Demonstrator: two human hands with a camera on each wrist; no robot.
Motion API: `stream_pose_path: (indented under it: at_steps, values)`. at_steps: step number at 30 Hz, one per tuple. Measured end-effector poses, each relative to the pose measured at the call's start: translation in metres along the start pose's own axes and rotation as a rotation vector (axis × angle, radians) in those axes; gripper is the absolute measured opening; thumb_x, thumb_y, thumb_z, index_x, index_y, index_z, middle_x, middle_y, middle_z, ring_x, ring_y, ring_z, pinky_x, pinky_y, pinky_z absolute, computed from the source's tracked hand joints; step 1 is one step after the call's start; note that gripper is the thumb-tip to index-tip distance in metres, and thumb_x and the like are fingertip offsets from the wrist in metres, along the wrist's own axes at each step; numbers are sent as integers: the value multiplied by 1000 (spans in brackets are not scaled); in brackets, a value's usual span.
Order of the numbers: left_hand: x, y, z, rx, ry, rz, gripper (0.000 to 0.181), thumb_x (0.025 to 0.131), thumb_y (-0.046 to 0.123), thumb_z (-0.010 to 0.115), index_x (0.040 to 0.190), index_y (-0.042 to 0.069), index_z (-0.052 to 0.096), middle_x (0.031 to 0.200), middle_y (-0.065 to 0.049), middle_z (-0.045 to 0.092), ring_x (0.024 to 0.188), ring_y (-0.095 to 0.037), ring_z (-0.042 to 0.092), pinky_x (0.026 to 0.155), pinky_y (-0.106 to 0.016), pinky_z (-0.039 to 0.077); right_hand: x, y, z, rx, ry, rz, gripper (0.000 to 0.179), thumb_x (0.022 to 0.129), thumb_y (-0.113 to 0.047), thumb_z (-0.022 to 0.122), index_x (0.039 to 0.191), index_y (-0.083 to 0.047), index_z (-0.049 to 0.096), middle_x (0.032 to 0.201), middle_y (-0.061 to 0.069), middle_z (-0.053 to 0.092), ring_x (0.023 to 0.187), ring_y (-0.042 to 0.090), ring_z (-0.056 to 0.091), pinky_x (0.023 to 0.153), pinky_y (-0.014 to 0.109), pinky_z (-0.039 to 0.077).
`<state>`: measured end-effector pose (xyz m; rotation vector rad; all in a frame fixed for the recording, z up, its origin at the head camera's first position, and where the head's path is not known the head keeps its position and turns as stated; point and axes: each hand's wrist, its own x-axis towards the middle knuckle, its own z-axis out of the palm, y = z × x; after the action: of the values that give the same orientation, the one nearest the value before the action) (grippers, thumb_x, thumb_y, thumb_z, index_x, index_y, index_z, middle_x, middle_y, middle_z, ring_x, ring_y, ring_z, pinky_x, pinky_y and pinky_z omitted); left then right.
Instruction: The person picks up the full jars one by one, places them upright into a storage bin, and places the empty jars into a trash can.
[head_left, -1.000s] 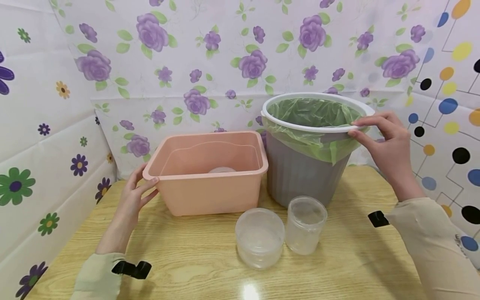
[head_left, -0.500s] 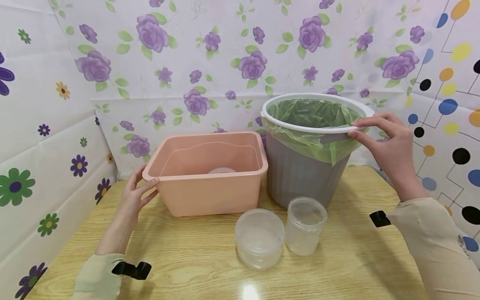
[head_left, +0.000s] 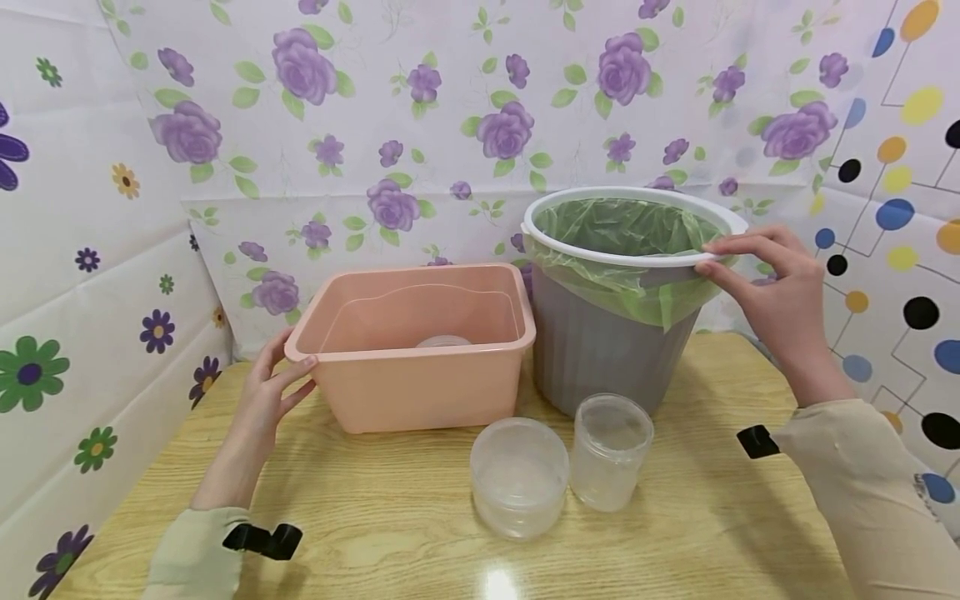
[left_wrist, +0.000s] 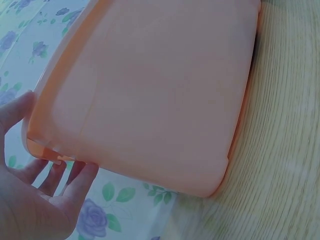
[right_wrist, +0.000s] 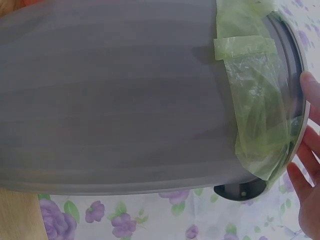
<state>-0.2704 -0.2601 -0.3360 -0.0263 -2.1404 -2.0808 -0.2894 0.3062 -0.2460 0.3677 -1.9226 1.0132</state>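
A pink plastic tub (head_left: pixel 420 387) stands on the table, and a round clear piece (head_left: pixel 444 341) shows inside it. My left hand (head_left: pixel 264 387) grips the tub's left front corner, thumb on the rim and fingers under it, as the left wrist view also shows. To the tub's right is a grey trash can (head_left: pixel 600 333) with a white rim and a green bag (head_left: pixel 630 225) folded over it. My right hand (head_left: pixel 780 287) pinches the right side of that rim between thumb and fingers. In the right wrist view the bag's edge (right_wrist: pixel 260 110) hangs down outside the can.
In front of the tub and can stand two clear plastic jars, a wide low jar (head_left: pixel 519 479) and a taller narrow jar (head_left: pixel 611 454). They are close together on the wooden table (head_left: pixel 360 533). Flowered cloth (head_left: pixel 450 108) covers the wall behind.
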Motion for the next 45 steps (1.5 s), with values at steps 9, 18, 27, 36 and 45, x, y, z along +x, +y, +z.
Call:
stream_pose_path:
  at_steps: [9,18,27,36,45]
  values:
    - [-6,4,5,127,93,-23,79,96,33,65,159,26,19,162,-2,18,131,-14,37,115,-34,39,-2,1,1,11,4,14,25,77,-10,85,101,-8,79,92,-27,60,100,-4,52,91,17,34]
    - [-24,30,45,311,324,371,73,87,15,76,149,26,41,149,-1,34,133,-12,32,114,-37,40,0,2,1,30,11,15,25,77,-9,84,101,-6,78,93,-27,61,99,-4,52,89,16,35]
    - [-36,32,124,372,-44,823,81,76,0,81,147,10,42,144,-8,47,121,-17,52,93,-27,55,-1,1,0,16,9,55,25,78,-12,84,102,-6,78,93,-27,60,101,-4,52,90,15,35]
    - [-43,18,170,511,-521,809,73,83,20,80,146,13,42,142,-7,51,119,-24,59,93,-37,58,-1,3,2,14,8,57,25,79,-13,84,102,-6,78,93,-27,60,102,-4,52,89,15,35]
    - [-37,5,186,699,-725,689,82,80,40,81,149,25,40,148,6,43,134,-12,47,108,-35,48,-2,3,3,17,7,72,25,79,-13,83,103,-6,78,93,-26,59,101,-4,51,88,14,36]
